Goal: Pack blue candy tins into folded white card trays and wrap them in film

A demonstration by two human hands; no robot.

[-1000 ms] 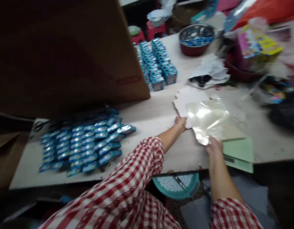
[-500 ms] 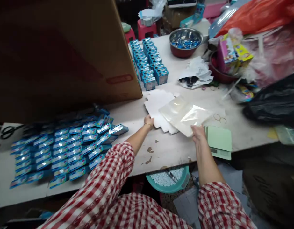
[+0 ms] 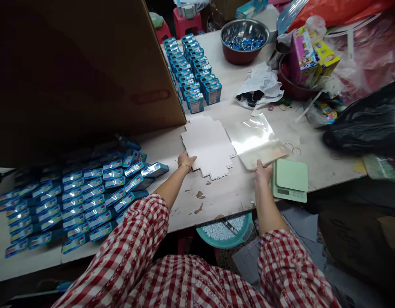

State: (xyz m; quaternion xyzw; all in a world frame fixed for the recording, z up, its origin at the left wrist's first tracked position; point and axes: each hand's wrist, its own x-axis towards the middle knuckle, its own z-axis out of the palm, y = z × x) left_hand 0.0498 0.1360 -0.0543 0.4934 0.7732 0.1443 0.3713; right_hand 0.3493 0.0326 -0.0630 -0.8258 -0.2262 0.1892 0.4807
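My left hand (image 3: 186,161) grips the left edge of a stack of white die-cut cardboard blanks (image 3: 210,143), which lies flat with stepped corners. My right hand (image 3: 263,171) pinches the near edge of clear plastic sheets (image 3: 251,137). These sheets lie just right of the blanks, shiny and slightly bent. Close to my right wrist stands a pale green digital scale (image 3: 290,177).
Blue boxes (image 3: 84,196) lie in rows at left, beside a big cardboard carton (image 3: 88,77). Open blue tins (image 3: 197,102) with white pellets stand behind. A metal bowl (image 3: 244,55) is farther back. Below the table edge sits a teal basin (image 3: 248,229) of white pellets.
The plastic sheets have slid right, off the cardboard blanks, with my right hand on them. The blanks now show whole and more squarely stacked. The view has shifted slightly.
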